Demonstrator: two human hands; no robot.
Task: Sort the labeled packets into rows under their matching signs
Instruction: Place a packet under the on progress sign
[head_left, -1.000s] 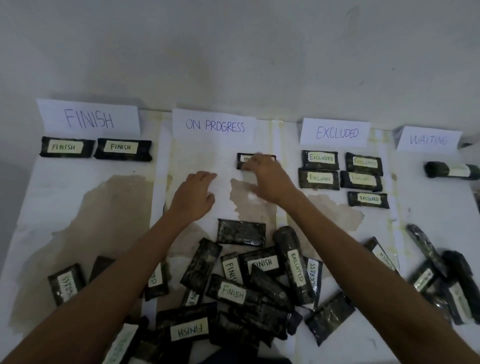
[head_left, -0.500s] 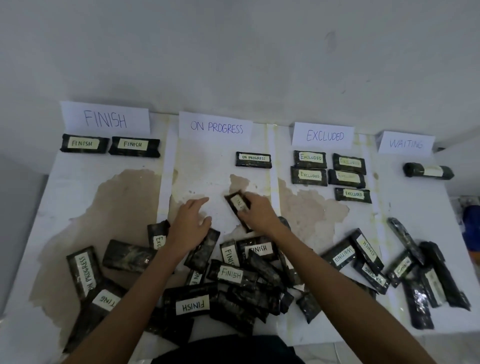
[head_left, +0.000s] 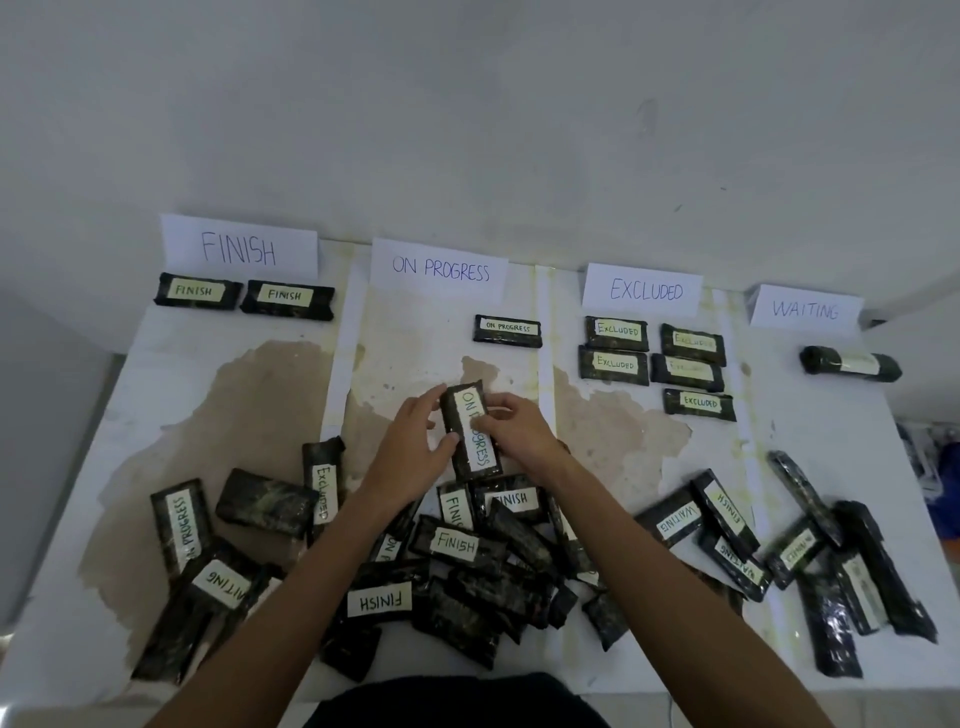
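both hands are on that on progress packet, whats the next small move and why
Probably turn the held ON PROGRESS packet level and set it left of the lone ON PROGRESS packet under the ON PROGRESS sign. The left hand and right hand grip it lengthwise, its label matches, and that spot looks bare.

Plain pale grey-white wall (head_left: 467, 104) fills upper half; faint scuffs and small dark marks on it; white table (head_left: 831, 431) pushed against wall, top covered in white sheets laid side by side with seams showing; large brown stains (head_left: 171, 415) across left and centre of top; dim, flat light; floor at far right blurred, unclear.
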